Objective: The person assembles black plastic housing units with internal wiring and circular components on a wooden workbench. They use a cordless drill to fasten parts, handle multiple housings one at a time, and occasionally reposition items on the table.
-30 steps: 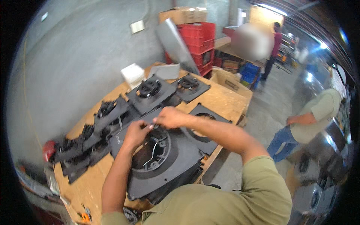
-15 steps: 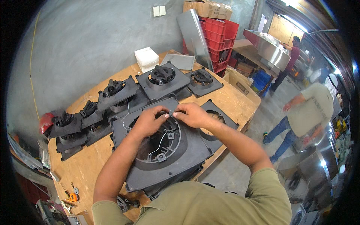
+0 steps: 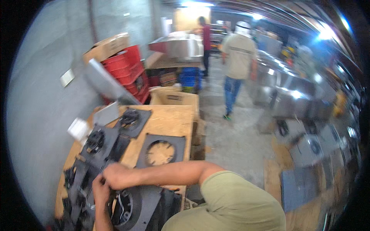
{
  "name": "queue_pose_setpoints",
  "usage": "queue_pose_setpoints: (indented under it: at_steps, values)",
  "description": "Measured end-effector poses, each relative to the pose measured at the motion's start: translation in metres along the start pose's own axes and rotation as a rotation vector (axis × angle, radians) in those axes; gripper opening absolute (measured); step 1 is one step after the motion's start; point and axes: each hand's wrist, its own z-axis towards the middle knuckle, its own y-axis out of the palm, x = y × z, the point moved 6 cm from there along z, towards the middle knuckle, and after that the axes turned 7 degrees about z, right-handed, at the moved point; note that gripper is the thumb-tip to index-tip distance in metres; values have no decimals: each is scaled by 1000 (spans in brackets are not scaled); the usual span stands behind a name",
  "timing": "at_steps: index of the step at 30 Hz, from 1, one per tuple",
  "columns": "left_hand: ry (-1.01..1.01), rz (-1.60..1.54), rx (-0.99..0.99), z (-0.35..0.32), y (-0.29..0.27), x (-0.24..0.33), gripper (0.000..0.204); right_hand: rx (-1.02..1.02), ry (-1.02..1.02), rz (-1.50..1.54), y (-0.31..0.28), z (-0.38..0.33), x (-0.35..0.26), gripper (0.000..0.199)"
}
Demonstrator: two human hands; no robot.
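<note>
The person's left hand point(image 3: 101, 190) and right hand point(image 3: 118, 177) meet over the upper left edge of a dark, square-plated housing point(image 3: 151, 202), which lies on the wooden counter point(image 3: 175, 118) just in front of the body. The fingers of both hands are bent and drawn close together, the two hands nearly touching; blur hides the tips, so whether they are clamped on anything, one cannot tell. The step in hand appears to be fine two-handed work at the housing's edge, perhaps on its wiring. The next move seems to call for steady fingertips and a clear line of sight, with slack left in the white wire point(image 3: 123, 205) that shows inside the round opening. The housing lies flat, its plate and ringed opening facing up; being roughly square, it offers no clear long axis, and the lower edge of the view cuts it off. The wire's visible length runs roughly toward the person, with a slight bend.
</note>
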Motion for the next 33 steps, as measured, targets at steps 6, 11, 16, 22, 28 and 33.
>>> queue_pose_setpoints:
  at_steps: [6,11,16,22,28,33]
  values:
    - [-68,-180,-46,0,0,-14,9,-62,-221,-12,14,-21,6,18]
    - [-95,-114,-38,1,2,-16,6,-112,-571,-315,2,-18,8,14]
    - [66,-160,-22,-1,1,-5,7,-89,-1151,-389,-15,-13,-1,28]
    - [-35,45,-8,-1,-4,-7,14,-309,-1001,-500,0,10,18,25]
    - [-98,48,-107,-10,-7,5,11,-217,-1105,-441,-5,7,8,19]
    - [-40,-7,-114,-12,-7,8,8,-335,-892,-496,5,22,-8,30]
